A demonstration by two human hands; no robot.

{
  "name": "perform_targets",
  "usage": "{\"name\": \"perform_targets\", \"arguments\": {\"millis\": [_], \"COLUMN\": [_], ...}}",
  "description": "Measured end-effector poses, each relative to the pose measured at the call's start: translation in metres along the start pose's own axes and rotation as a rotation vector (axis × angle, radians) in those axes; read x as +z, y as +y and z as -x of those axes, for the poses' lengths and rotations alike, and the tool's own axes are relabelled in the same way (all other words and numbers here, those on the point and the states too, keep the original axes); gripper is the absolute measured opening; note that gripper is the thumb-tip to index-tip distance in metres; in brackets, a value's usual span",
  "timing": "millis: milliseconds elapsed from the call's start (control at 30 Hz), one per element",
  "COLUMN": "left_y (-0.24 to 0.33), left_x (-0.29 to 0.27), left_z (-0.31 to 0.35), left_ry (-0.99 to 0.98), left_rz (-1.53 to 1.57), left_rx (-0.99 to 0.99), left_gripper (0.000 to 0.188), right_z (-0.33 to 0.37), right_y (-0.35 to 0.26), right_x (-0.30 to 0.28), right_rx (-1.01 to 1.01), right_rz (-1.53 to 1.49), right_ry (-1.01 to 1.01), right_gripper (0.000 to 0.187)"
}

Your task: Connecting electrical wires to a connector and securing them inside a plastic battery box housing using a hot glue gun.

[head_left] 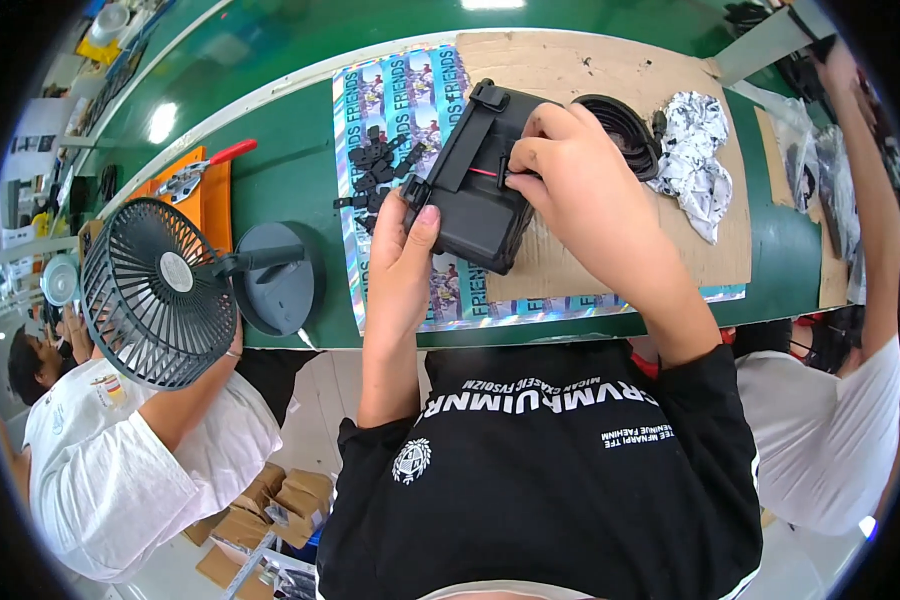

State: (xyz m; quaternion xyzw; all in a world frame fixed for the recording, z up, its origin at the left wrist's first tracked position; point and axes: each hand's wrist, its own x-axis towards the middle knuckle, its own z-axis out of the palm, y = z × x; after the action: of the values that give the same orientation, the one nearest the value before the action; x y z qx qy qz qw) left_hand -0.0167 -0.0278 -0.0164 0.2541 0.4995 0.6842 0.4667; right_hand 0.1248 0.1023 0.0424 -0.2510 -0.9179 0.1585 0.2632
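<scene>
A black plastic device [475, 215], box-like with clip-like parts along its left side, is tilted above the bench. My left hand [403, 240] grips its lower left edge between thumb and fingers. My right hand [580, 165] is closed in a pinch over the device's middle, on a small black part [503, 170] whose kind I cannot make out. A short red wire [483, 172] shows just left of those fingertips. Several small black plastic pieces [375, 165] lie in a pile left of the device, on a shiny printed sheet [365, 105].
A coiled black cable [620, 135] and crumpled patterned wrapping [695, 155] lie on cardboard [670, 75] at right. A dark desk fan [170, 290] stands at left, near a red-handled toggle clamp [205, 170] on an orange board [215, 205]. People in white shirts work on both sides.
</scene>
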Motion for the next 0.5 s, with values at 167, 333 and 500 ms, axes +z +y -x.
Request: {"name": "perform_targets", "arguments": {"millis": [167,333,500], "left_y": [0.0,-0.005,0.001], "left_x": [0.007,0.01,0.017], "left_z": [0.004,0.006,0.004], "left_ry": [0.056,-0.051,-0.057], "left_rz": [-0.137,-0.277,-0.531], "left_rx": [0.035,0.16,0.178], "left_gripper": [0.036,0.048,0.064], "right_z": [0.009,0.018,0.022], "right_y": [-0.004,-0.009,0.0], "right_x": [0.014,0.03,0.042], "right_rx": [0.087,0.128,0.05], "right_rz": [-0.081,-0.022,-0.01], "right_ry": [0.009,-0.015,0.196], "right_gripper": [0.011,0.01,0.009]}}
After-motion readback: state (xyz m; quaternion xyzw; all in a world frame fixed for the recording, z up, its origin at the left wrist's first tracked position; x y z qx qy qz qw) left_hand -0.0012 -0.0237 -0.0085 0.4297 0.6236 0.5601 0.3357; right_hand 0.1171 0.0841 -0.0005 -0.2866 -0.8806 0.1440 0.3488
